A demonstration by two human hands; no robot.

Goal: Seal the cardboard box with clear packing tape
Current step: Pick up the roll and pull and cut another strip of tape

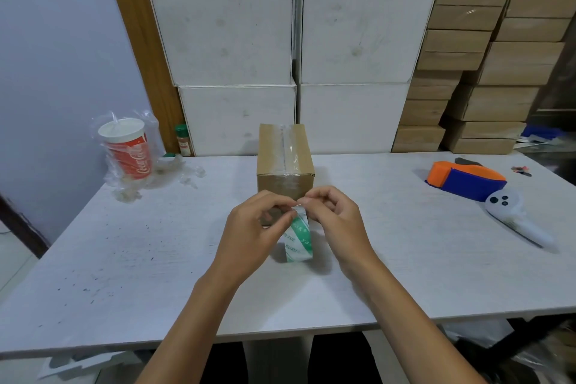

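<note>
Over grey table, both hands' fingers pinch tape roll before taped box.

Matt brown cardboard box at centre with glossy clear tape along its top; matt, speckled grey table; crinkled glossy plastic around a cup at left.

Both bare forearms reach forward, converging | left hand fingers curled, thumb and forefinger pinched | right hand likewise pinched | fingertips nearly touching.
</note>
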